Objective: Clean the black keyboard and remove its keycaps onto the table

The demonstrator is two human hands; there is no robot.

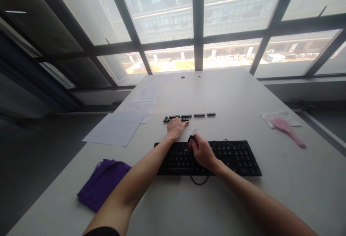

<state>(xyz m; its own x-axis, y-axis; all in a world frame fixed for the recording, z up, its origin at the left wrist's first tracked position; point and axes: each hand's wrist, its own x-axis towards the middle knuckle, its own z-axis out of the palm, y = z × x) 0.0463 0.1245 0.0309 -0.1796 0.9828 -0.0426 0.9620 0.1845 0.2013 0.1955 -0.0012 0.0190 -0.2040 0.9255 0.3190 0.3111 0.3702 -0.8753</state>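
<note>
A black keyboard lies on the white table, with some of its key spots hidden by my arms. My left hand is beyond its rear edge, fingers bent to the right and closed at a small black keycap in the nearer row of keycaps. Part of that row is hidden behind the hand. My right hand is over the middle of the keyboard, its fingers wrapped round a keycap puller with a black grip. Thin wire loops stick out from both ends of the puller.
Short groups of black keycaps continue to the right in the farther row. Purple cloth lies at left, near printed sheets. A pink hairbrush rests partly on a white packet at right. A cable loops in front of the keyboard.
</note>
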